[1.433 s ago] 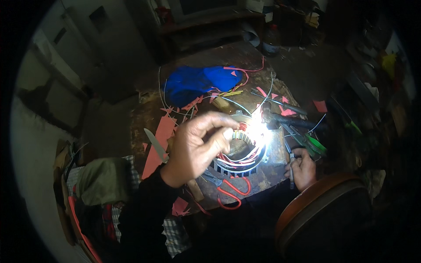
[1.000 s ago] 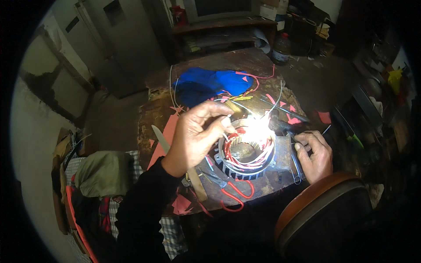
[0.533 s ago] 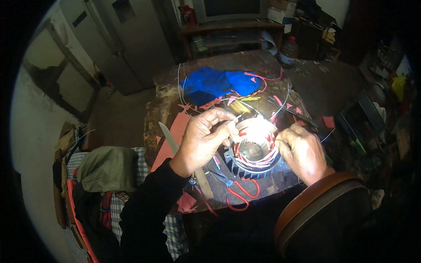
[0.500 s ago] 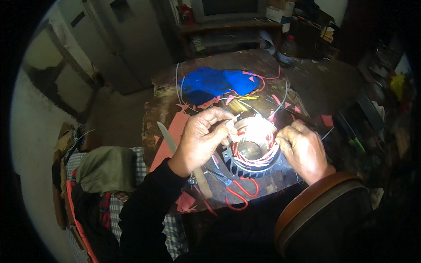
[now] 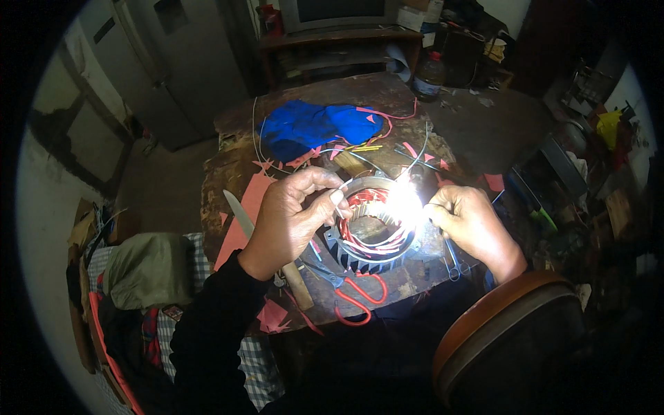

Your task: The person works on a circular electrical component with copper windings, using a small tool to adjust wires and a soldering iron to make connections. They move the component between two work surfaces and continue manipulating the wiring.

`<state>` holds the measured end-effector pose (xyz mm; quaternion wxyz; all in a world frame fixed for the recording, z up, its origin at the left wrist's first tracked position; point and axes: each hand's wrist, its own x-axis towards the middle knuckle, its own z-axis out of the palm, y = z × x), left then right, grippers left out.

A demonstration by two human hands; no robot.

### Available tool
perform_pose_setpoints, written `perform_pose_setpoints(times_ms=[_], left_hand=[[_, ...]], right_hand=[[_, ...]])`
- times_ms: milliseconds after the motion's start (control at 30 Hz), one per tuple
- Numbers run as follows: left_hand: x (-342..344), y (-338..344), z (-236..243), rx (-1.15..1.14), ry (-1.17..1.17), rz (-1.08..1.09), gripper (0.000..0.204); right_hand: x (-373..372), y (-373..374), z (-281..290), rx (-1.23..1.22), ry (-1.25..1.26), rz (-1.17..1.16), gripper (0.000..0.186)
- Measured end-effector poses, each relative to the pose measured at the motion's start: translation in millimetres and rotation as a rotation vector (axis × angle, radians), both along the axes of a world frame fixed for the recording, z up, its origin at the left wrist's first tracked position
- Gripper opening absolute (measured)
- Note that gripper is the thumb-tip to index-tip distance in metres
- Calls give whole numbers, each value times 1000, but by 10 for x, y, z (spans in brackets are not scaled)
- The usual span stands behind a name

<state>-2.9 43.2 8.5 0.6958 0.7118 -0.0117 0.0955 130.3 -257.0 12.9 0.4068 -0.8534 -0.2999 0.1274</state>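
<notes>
A dim room with a grey refrigerator (image 5: 142,79) and a television (image 5: 339,12) lies beyond the worn table (image 5: 225,166). Between the hands stands a finned motor stator (image 5: 377,257), its bore facing up and its axis roughly upright, with red and white leads looped inside the rim. It lies just right of the left hand (image 5: 297,218) and to the left of the right hand (image 5: 472,220); the left hand is the nearer, at the rim's left edge. Its thumb and index finger pinch a thin white strand (image 5: 346,183), the other fingers curled loosely. The right hand has its thumb and fingers drawn close together beside a strong glare, which hides whether they grip anything. Scissors (image 5: 337,279) with red handles lie below the left hand, a knife (image 5: 238,213) to its left and a blue cloth (image 5: 315,128) beyond it.
</notes>
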Motion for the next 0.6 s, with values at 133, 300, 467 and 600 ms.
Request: perform_pose_setpoints(times_ms=[133, 300, 467, 600], left_hand=[[6, -20, -39, 4, -31, -10, 13], [-27, 38, -6, -13, -39, -21, 13], [-277, 286, 82, 104, -155, 135, 27], [-614, 528, 113, 92, -187, 303, 30]], right_hand=[[-26, -11, -35, -28, -181, -8, 19], [-120, -18, 39, 16, -128, -158, 14], [-470, -344, 330, 142, 156, -56, 15], [-977, -398, 171, -10, 263, 313, 25]])
